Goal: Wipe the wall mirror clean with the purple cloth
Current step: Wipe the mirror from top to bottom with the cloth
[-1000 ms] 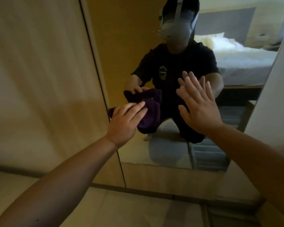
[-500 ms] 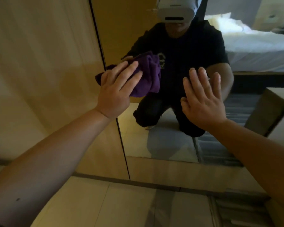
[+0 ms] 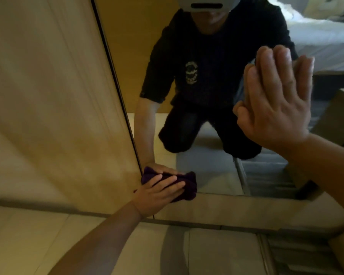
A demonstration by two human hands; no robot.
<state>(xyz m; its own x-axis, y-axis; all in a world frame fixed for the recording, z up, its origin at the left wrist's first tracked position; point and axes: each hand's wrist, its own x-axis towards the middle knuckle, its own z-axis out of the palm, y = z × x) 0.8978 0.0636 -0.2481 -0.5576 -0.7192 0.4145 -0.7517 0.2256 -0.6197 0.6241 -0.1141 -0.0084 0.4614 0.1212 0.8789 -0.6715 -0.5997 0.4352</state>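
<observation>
The wall mirror (image 3: 207, 171) fills the upper right of the head view and reflects a kneeling person in dark clothes. My left hand (image 3: 157, 193) presses the bunched purple cloth (image 3: 188, 187) flat against the mirror's bottom left corner, fingers spread over it. My right hand (image 3: 274, 100) rests flat on the glass at the upper right, fingers together and extended, holding nothing. Part of the cloth is hidden under my left hand.
A tan wooden panel (image 3: 54, 100) stands to the left of the mirror's dark edge. Below the mirror runs a wooden base strip (image 3: 236, 211), then a pale tiled floor (image 3: 107, 245). A bed (image 3: 326, 36) shows in the reflection.
My left hand has swept the purple cloth down from about chest height on the reflection to the mirror's bottom left corner. My right hand stays flat on the glass.
</observation>
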